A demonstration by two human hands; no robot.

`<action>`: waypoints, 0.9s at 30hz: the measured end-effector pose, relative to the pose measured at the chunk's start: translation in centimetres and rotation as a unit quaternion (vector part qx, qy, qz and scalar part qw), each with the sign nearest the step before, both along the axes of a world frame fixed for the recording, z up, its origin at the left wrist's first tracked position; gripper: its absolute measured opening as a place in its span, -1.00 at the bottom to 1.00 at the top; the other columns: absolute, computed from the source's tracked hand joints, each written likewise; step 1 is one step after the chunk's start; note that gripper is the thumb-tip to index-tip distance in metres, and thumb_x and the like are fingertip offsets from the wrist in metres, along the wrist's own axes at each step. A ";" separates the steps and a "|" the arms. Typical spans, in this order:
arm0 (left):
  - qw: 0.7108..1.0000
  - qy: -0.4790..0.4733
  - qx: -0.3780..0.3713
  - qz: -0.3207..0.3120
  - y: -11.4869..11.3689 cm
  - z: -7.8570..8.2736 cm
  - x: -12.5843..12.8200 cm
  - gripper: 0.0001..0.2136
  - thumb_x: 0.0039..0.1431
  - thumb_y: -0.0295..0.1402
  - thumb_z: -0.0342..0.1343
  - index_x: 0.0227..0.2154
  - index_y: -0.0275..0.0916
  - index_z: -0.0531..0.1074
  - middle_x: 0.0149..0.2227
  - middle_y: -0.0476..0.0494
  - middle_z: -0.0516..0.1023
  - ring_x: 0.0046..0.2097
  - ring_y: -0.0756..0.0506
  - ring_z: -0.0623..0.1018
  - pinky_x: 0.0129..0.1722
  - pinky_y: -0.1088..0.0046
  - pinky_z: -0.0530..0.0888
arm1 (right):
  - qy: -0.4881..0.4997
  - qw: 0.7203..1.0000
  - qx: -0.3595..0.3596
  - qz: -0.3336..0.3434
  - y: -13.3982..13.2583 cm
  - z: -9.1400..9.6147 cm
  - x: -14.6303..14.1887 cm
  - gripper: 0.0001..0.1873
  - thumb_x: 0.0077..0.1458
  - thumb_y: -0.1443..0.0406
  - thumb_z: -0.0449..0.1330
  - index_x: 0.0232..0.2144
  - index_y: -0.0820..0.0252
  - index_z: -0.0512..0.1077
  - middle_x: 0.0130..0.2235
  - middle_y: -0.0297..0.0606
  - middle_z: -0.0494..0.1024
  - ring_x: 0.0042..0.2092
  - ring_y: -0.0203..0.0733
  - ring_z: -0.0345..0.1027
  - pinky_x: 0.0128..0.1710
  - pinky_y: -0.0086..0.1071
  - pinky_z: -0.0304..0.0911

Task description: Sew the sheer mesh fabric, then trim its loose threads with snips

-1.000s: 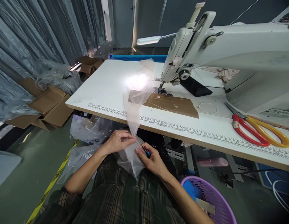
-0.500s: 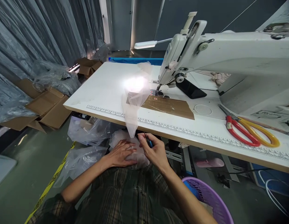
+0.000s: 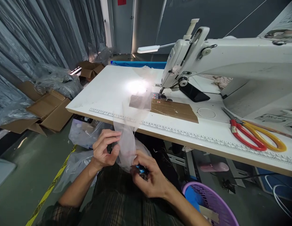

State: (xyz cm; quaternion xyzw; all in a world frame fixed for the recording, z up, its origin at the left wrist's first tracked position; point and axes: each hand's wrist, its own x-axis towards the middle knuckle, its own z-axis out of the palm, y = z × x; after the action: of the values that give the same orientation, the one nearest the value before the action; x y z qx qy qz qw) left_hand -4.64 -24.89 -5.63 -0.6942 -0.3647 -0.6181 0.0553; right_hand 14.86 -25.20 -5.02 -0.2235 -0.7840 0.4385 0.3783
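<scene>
Two bare hands at work just short of the sewing table's (image 3: 101, 89) front edge, above the plaid clothing (image 3: 115, 202) in our lap. We have the right hand (image 3: 150, 175) curled around a small blue tool (image 3: 141, 169), fingertips against the sheer white cloth (image 3: 127, 142); whether they also pinch it, we can't tell. Left hand (image 3: 105, 150): fingers loosely bent, thumb apart from them, tips at the cloth's left side; actual contact unclear.

Cloth hangs over the front edge into the lap, the rest running back toward the far edge. To handle it well, we'd say: steady it with the left fingertips, keep the drape slack over the edge, don't tug. Fabric this thin likely snags or puckers, so we'd keep the tool's working end, hidden now, turned away from any layer not meant to be touched. Folds look doubled near the right fingers; we'd part them first.

Below the table, right of our lap, a purple basket (image 3: 210, 196). Along the front edge, a printed ruler (image 3: 169, 129); toward its right end, scissors (image 3: 256, 131), which we can leave alone. Farther in, a brown strip (image 3: 176, 110), its left part under the cloth: we'd watch for catching there. Beyond it, a black phone (image 3: 195, 91) beside the sewing machine (image 3: 219, 56); blue material (image 3: 141, 64) at the far edge.
</scene>
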 end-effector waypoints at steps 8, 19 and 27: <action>0.936 0.022 -0.323 -0.140 1.1 -1.2 1.6 -0.52 0.30 -0.03 -0.23 -0.21 -0.26 0.50 -0.19 -0.27 0.61 -0.15 -0.18 0.53 -0.06 0.22 0.37 | -0.102 0.988 -0.076 0.090 -1.5 -0.6 1.6 -0.84 -0.06 0.44 -0.01 -0.50 0.10 0.07 -0.59 -0.50 0.14 -0.54 -0.35 0.02 -0.50 -0.45 0.00; 0.821 -0.085 -0.508 -0.245 1.8 -2.3 1.2 -0.66 0.12 -0.10 0.14 -0.34 -0.34 0.58 -0.32 -0.21 0.63 -0.28 -0.11 0.57 -0.27 0.45 0.44 | -0.107 0.987 -0.122 0.021 1.6 -1.5 2.6 -0.88 0.11 0.23 0.06 -0.41 0.14 0.27 -0.49 -0.39 0.32 -0.46 -0.29 0.17 -0.45 -0.43 0.12; 0.821 -0.095 -0.515 -0.228 1.3 -1.7 0.8 -0.72 0.17 -0.20 0.12 -0.25 -0.30 0.59 -0.22 -0.20 0.65 -0.17 -0.14 0.60 -0.15 0.43 0.47 | -0.139 0.985 -0.090 -0.048 5.2 -1.9 1.0 -0.45 0.27 -0.07 -0.18 -0.53 0.15 0.26 -0.53 -0.36 0.27 -0.47 -0.26 0.16 -0.44 -0.41 0.10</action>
State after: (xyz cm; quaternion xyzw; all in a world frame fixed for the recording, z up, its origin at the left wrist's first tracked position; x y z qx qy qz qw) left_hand -3.83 -23.62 -7.36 -0.6226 -0.4650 -0.3980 -0.4876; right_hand 15.82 -20.01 -6.93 -0.3528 -0.7746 0.4533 0.2646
